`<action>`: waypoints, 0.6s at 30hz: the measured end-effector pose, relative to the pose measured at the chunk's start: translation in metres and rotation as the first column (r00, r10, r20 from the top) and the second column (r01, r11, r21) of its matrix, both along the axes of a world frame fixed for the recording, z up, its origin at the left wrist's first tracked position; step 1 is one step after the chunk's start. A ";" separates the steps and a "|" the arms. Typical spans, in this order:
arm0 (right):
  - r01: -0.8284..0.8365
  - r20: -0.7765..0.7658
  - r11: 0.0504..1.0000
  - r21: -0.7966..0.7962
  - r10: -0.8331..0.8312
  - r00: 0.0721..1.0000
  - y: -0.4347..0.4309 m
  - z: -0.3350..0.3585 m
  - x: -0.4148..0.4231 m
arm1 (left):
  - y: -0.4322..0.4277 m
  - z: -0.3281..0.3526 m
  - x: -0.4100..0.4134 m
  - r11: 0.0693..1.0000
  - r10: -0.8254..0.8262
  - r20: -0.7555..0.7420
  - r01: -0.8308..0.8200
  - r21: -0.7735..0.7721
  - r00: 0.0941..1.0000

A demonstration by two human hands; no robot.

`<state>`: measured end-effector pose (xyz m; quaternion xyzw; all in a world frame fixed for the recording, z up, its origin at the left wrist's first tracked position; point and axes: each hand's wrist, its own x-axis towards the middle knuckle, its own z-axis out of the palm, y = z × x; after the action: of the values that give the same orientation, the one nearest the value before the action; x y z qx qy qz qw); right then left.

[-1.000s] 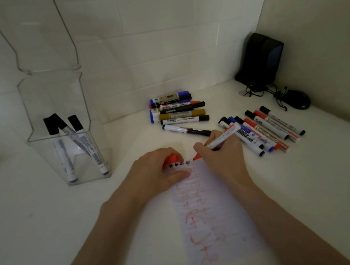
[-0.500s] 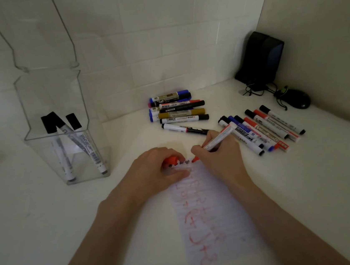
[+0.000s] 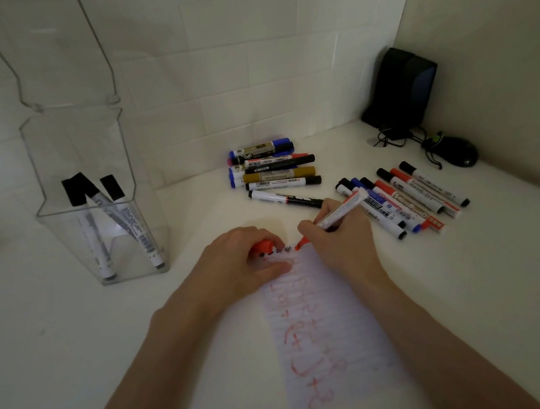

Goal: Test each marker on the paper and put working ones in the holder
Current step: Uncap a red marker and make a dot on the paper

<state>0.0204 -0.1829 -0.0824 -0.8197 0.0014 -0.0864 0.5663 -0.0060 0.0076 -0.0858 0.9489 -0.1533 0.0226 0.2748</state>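
Head view: right grip (image 3: 343, 243) pinches marker (image 3: 343, 211), tip on paper (image 3: 327, 332); left grip (image 3: 235, 268), clutching cap (image 3: 262, 247), should pin it flat.

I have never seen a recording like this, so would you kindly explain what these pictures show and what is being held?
There is no machine: a person wears a camera on the head, looking down at their own two hands. The right hand grips an uncapped red marker, its tip at the top of the lined paper, which bears red scribbles. The left hand holds the red cap and rests on the paper. On the white table lie a pile of markers and a row of markers. A clear holder contains three black-capped markers.
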 end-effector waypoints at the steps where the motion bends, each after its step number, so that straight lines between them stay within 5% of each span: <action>1: -0.002 -0.010 1.000 -0.001 0.002 1.000 0.000 0.000 0.000 | 0.000 0.000 0.000 1.000 -0.002 0.003 0.002 -0.001 1.000; 4: 0.031 -0.035 0.997 0.064 -0.029 0.999 -0.001 0.003 0.000 | -0.001 0.002 -0.002 1.000 -0.009 0.037 0.010 -0.019 0.999; 9: 0.130 -0.047 0.949 0.288 -0.122 0.991 -0.004 0.018 0.001 | 0.002 0.003 -0.005 0.958 -0.012 0.082 0.035 -0.283 0.997; 18: -0.066 -0.082 0.871 0.487 0.121 0.989 -0.003 0.034 -0.008 | -0.002 0.008 -0.002 0.876 0.054 0.018 -0.038 -0.481 0.998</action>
<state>0.0119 -0.1854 -0.0484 -0.6551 0.0142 -0.0103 0.7553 -0.0077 0.0052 -0.0778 0.8542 -0.1245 0.0812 0.4983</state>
